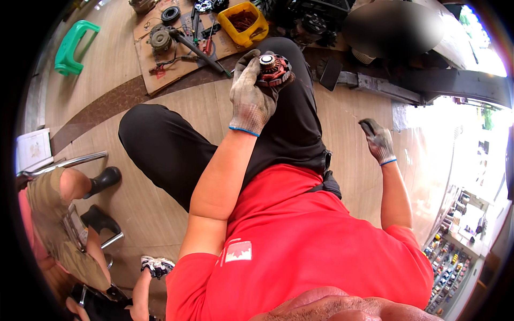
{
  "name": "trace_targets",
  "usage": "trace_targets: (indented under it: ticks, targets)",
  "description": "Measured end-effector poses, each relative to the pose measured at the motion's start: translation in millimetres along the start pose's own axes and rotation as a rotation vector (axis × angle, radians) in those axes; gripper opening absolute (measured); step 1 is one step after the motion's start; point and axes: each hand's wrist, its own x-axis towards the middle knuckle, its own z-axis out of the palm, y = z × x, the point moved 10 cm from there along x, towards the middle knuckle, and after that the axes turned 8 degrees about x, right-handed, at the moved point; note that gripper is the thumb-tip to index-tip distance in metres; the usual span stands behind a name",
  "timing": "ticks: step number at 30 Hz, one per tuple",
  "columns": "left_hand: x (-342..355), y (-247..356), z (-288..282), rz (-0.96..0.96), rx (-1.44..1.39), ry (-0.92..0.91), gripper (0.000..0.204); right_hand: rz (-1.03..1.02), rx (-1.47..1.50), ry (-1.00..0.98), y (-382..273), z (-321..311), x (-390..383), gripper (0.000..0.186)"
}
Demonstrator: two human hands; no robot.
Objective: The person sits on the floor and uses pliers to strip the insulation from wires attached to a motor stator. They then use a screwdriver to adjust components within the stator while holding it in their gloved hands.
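Note:
My left hand [249,93], in a dirty light work glove with a blue cuff edge, is closed around a motor rotor [274,69]. The rotor has reddish copper windings and a shiny round bearing on its upturned end. It is held above my right thigh, and the fingers and palm cover its left side. Out to the right, away from my body, my right hand [379,142] hangs over the floor in a matching glove. Its fingers are loosely bent, dark at the tips, with nothing visible in them.
Ahead, a cardboard sheet [140,45] carries tools and a round metal part [160,40]. Beside it stands a yellow container [243,24] of brown pieces. A green stool [75,45] is far left, a metal lift arm [385,88] far right. Seated people's legs [75,187] are at left.

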Motion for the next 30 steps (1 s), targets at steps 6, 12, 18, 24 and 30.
trace_targets:
  ticks: [6, 12, 18, 24, 30]
  targets:
    - [-6, 2, 10, 0.031, 0.109, -0.071, 0.021, 0.392, -0.166, -0.577, 94, 27, -65, 0.032]
    - [-8, 6, 16, 0.057, 0.164, -0.107, 0.02, 0.188, -0.039, -0.006, -10, -39, 8, 0.051]
    - [-16, 7, 26, 0.042, 0.173, -0.145, 0.021, -0.224, 0.539, 0.145, -201, 14, 74, 0.045]
    - [-21, 31, 26, 0.057, 0.084, -0.149, 0.021, -0.139, 0.682, -0.458, -228, 64, 87, 0.033]
    - [-25, 34, 33, 0.092, 0.235, -0.166, 0.02, -0.338, 0.389, -0.096, -227, 4, 104, 0.027]
